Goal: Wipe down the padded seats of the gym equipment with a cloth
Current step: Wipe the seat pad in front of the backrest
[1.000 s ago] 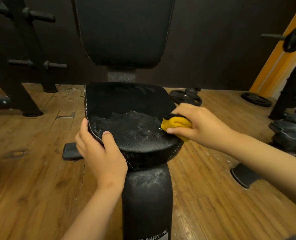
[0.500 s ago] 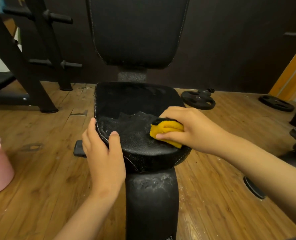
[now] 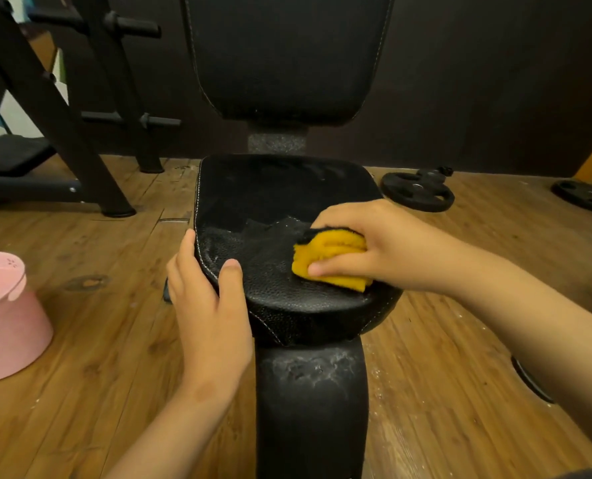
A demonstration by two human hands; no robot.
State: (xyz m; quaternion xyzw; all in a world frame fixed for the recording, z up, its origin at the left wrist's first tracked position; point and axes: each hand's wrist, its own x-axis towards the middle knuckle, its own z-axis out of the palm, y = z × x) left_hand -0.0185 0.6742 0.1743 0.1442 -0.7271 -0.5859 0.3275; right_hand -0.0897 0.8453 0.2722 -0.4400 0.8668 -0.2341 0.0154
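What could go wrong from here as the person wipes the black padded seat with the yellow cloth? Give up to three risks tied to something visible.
1. The seat looks wet and foamy, so the left hand gripping its edge might slip.
2. The pink bucket stands on the floor left of that arm and could be knocked over.
3. White residue on the post below may get missed.

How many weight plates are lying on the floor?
2: one weight plate right of the seat, another at the right edge; a third may hide behind the first.
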